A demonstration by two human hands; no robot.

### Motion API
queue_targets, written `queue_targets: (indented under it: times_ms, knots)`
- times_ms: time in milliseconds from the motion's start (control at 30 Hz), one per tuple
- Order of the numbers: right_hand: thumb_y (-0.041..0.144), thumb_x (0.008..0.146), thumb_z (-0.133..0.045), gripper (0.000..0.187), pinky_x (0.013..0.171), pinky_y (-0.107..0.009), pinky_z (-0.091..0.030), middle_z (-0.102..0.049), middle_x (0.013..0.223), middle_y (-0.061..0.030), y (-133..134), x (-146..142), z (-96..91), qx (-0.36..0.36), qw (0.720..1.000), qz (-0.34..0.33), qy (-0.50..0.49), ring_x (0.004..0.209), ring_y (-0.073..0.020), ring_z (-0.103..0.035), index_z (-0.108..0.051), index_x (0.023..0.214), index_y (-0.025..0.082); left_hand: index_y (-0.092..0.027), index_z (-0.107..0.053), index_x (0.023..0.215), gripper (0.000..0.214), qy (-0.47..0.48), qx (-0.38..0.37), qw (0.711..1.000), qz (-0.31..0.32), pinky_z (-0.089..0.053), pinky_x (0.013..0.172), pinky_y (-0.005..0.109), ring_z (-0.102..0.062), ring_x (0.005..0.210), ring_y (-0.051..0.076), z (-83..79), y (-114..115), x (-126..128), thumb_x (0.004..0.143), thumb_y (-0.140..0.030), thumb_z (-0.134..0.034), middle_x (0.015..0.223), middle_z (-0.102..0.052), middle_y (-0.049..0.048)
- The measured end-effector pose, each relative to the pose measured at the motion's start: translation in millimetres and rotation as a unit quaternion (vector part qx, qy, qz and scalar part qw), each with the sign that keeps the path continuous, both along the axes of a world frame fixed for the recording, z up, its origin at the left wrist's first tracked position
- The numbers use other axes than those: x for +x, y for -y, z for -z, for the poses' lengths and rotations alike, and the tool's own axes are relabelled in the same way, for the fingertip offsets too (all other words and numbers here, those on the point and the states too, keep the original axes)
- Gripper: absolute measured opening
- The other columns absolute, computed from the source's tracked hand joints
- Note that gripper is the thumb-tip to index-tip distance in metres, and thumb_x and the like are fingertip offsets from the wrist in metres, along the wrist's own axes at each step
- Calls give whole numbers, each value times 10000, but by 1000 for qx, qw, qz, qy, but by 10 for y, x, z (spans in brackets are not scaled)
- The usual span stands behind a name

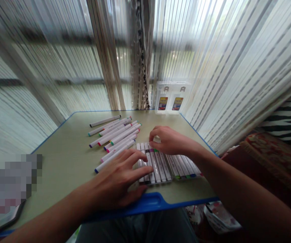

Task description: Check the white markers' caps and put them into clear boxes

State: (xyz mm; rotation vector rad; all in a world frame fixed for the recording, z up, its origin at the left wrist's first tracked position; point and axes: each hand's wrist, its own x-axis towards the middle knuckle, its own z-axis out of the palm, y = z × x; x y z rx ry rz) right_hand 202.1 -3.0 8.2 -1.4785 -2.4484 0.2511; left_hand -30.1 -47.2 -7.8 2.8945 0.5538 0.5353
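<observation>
Several white marker pens with coloured caps lie packed side by side in a clear tray (pixel 172 178) near the table's front edge. My left hand (pixel 120 182) rests flat on the tray's left end, fingers spread over the markers. At the far ends of those markers my right hand (pixel 169 140) has its fingers curled down in a pinch. What it grips is hidden. A loose pile of more markers (pixel 115 135) lies slanted just behind and left of the tray.
The small green table (pixel 66 155) has a blue rim with a blue groove at the front. Two clear plastic boxes (pixel 172 98) stand at the back edge against sheer striped curtains. A dark tablet corner (pixel 3 221) sits at front left. A zebra-pattern cloth is at the right.
</observation>
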Motion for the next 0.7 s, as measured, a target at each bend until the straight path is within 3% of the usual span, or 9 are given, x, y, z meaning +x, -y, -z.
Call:
queue_targets:
  times_ms: [267, 433, 700]
  knots:
    - [231, 841, -607, 170, 806, -297, -456, -735, 934, -106, 14, 3, -32, -1, 1000, 17, 15, 876, -222, -667, -755, 887, 160, -252, -603, 1250, 420, -5, 19, 999, 28, -453, 981, 496, -488, 1138, 291, -3, 36, 40, 844, -154, -564, 1248, -545, 118]
    - [204, 830, -583, 194, 801, -287, -448, -756, 944, -111, 1, 35, -60, -9, 999, 26, 26, 899, -226, -672, -762, 874, 145, -242, -596, 1263, 390, -16, 35, 997, 72, -468, 957, 481, -484, 1134, 298, -16, 19, 78, 874, -218, -572, 1241, -538, 127]
    - [183, 811, -553, 225, 721, -268, -437, -769, 967, -139, -7, 11, -53, -17, 999, 23, 24, 865, -218, -681, -770, 835, 126, -249, -604, 1261, 356, -19, 59, 995, 75, -464, 934, 482, -486, 1115, 300, 18, 0, 141, 916, -206, -531, 1238, -529, 137]
